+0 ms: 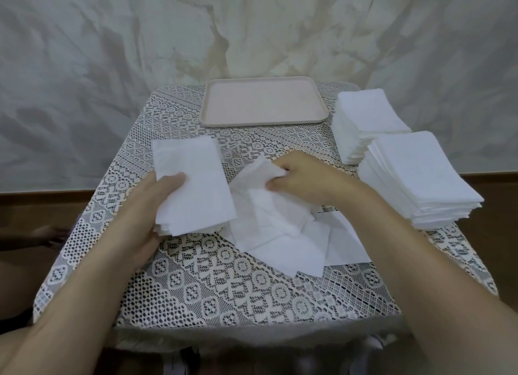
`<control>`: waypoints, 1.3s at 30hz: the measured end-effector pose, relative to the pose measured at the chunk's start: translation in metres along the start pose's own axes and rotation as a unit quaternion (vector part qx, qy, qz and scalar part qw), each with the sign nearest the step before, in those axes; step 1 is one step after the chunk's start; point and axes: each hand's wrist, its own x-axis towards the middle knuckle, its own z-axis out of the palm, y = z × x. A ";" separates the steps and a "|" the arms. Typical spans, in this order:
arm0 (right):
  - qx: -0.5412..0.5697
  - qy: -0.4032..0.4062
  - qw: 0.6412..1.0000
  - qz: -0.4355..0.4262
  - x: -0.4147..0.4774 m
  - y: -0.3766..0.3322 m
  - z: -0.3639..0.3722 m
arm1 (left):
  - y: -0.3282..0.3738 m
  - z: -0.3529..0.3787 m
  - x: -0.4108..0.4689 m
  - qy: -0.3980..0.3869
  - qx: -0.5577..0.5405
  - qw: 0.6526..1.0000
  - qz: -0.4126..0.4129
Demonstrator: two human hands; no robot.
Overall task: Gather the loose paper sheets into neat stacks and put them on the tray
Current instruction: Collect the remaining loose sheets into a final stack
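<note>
A small stack of white paper sheets [196, 184] is gripped at its near left edge by my left hand [145, 206], thumb on top. To its right, my right hand [302, 178] pinches the top corner of one loose white sheet [252, 184], lifting it from a scattered pile of loose sheets [286, 243] at the table's middle. A pale pink tray [263, 102] with nothing on it sits at the far edge of the table.
Two tall neat stacks of white sheets stand on the right: a far stack [367, 116] and a near stack [420, 178]. A lace cloth [224, 290] covers the small table. A marbled wall rises behind it.
</note>
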 end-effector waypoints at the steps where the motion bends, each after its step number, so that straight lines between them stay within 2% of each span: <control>1: 0.027 0.030 0.999 0.023 -0.002 0.005 -0.001 | 0.000 0.000 0.000 -0.001 0.001 1.000 -0.001; 4: 0.111 0.130 0.981 0.090 -0.012 0.024 -0.008 | 0.000 -0.002 0.000 -0.005 0.003 1.000 -0.003; 6: 0.115 0.150 0.974 0.123 -0.015 0.031 -0.008 | 0.000 -0.001 0.000 -0.005 0.002 1.000 -0.002; 10: 0.076 0.151 0.975 0.147 -0.008 0.030 0.000 | 0.001 0.001 0.001 0.001 -0.001 1.000 -0.001; 14: -0.013 0.114 0.979 0.170 -0.004 0.017 0.002 | 0.002 0.000 0.000 0.006 -0.001 1.000 -0.002; 16: -0.006 0.104 0.978 0.180 -0.003 0.015 0.003 | 0.001 -0.001 -0.001 0.006 -0.002 1.000 -0.002; 22: 0.096 0.149 0.977 0.118 -0.009 0.016 0.001 | 0.002 -0.002 -0.003 -0.001 0.002 1.000 0.004; 29: 0.126 0.160 0.978 0.051 -0.015 0.013 -0.007 | 0.003 -0.001 -0.004 0.001 0.003 1.000 0.003; 33: 0.097 0.121 0.988 0.020 -0.015 0.010 -0.015 | 0.002 -0.001 -0.004 -0.002 0.000 1.000 0.003; 39: -0.040 -0.041 0.998 -0.019 -0.004 -0.017 -0.009 | 0.002 -0.005 -0.002 -0.002 -0.003 1.000 0.006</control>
